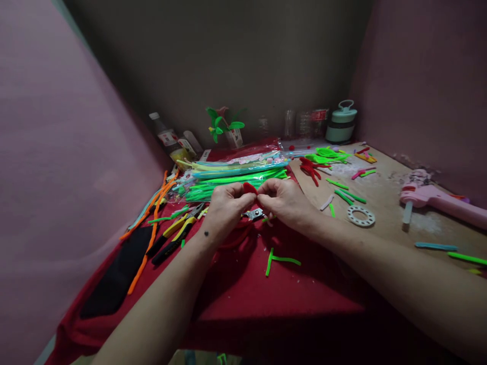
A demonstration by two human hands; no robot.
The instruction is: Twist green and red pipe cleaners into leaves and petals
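Note:
Pinched between both hands is a small red fuzzy piece, apparently a bent pipe cleaner. My left hand grips its left side with thumb and forefinger. On the other side my right hand closes its fingertips on the piece, close to the left thumb. Partly hidden beneath the hands lies a red-handled cutting tool with a metal pivot. Yellow-and-black pliers rest left of my left wrist. Two bright green pipe cleaner offcuts lie on the red cloth below the hands.
Behind the hands are bagged pipe cleaners. To the left lie orange pipe cleaners and a black flat object. At right are a pink glue gun, a white ring with holes and scattered pieces. Bottles stand at the back.

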